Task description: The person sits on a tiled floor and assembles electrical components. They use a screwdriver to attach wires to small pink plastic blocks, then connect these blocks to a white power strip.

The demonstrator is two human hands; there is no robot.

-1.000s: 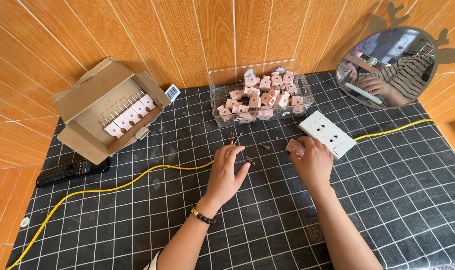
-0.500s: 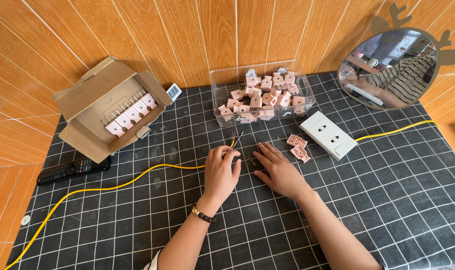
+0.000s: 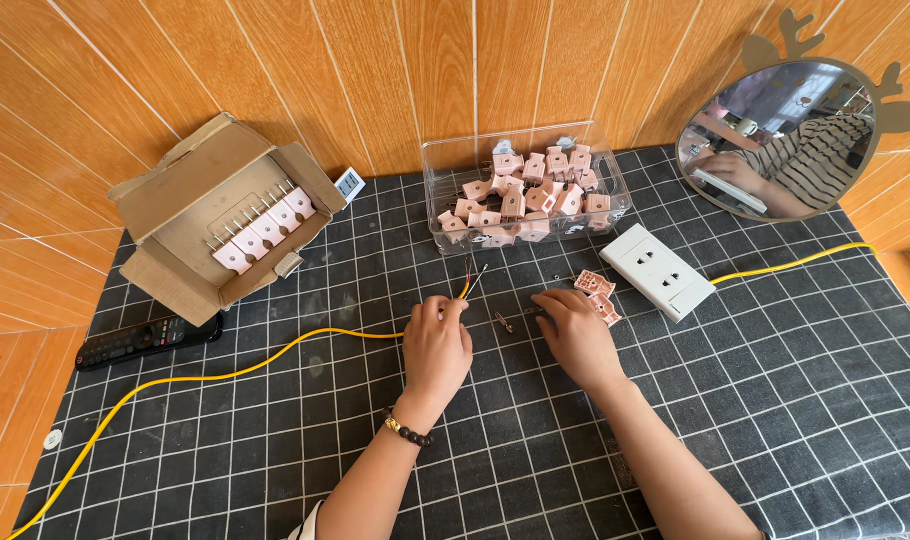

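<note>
My left hand (image 3: 437, 345) pinches a yellow cable (image 3: 275, 355) just behind its stripped end, whose bare wires (image 3: 472, 283) point toward the clear tray. My right hand (image 3: 577, 335) lies palm down on the black checked mat (image 3: 775, 400), fingertips touching the mat beside a small metal prong (image 3: 502, 322). Nothing shows in its grasp. Two pink plug pieces (image 3: 597, 292) lie just right of that hand, next to a white socket block (image 3: 660, 270).
A clear plastic tray (image 3: 615, 190) of several pink plug parts stands at the back. An open cardboard box (image 3: 190, 190) holding a row of pink plugs sits back left, with a black remote (image 3: 145, 340) before it. A round mirror (image 3: 785, 140) leans at the back right.
My right hand left the pink pieces by the white socket and moved left to the middle of the mat. My left hand stayed on the cable end.
</note>
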